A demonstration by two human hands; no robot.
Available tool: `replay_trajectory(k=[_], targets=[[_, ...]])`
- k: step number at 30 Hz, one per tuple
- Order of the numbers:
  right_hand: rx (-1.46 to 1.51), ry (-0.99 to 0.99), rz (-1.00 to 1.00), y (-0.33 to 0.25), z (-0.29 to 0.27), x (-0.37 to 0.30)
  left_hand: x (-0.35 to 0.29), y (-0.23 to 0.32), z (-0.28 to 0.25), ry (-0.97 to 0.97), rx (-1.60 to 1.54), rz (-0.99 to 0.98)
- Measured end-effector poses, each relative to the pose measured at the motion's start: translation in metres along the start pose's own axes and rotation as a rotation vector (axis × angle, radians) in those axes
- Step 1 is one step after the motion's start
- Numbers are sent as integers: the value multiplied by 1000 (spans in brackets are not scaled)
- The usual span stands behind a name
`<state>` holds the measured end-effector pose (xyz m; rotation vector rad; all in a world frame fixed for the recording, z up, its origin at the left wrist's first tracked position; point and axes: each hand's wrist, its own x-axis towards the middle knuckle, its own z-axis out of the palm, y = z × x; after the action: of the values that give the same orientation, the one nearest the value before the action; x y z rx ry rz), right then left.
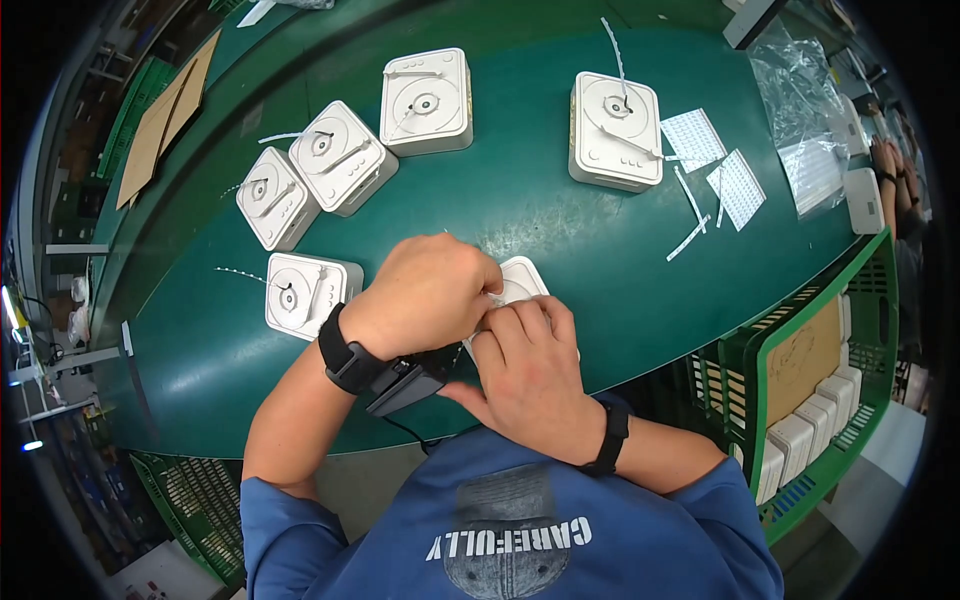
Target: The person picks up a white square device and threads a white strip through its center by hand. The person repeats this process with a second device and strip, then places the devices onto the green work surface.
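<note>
A white turntable-shaped device (521, 277) lies on the green table in front of me, mostly covered by both hands. My left hand (428, 290) is closed at its upper left, the thumb and fingers pinched together; what is in the pinch is hidden. My right hand (532, 366) bends its fingers over the near part of the same device and grips it, the thumb out to the left. A black wristband with a dark box-like unit (408, 384) is around the left wrist. A black band (610, 438) circles the right wrist.
Several similar devices stand around, including one at the left (305, 292) and one at the far right (607, 150), with thin strips rising from them. White label sheets (738, 190) and clear plastic bags (800, 95) lie to the right. A green crate (745, 350) holds white boxes.
</note>
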<state>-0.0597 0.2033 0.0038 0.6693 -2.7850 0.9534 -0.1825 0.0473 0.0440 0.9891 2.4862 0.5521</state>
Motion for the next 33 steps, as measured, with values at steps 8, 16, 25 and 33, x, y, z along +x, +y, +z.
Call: replay_trajectory(k=[8, 16, 25, 33], targets=[[-130, 118, -19, 1, 16, -4, 2, 2, -1, -24, 2, -57], [-2, 133, -14, -6, 8, -5, 2, -1, 1, -27, -14, -57], [-149, 157, -21, -1, 19, -6, 6, -2, 0, -49, 7, -49], [20, 155, -44, 3, -4, -15, -4, -3, 7, 18, -49, -63]])
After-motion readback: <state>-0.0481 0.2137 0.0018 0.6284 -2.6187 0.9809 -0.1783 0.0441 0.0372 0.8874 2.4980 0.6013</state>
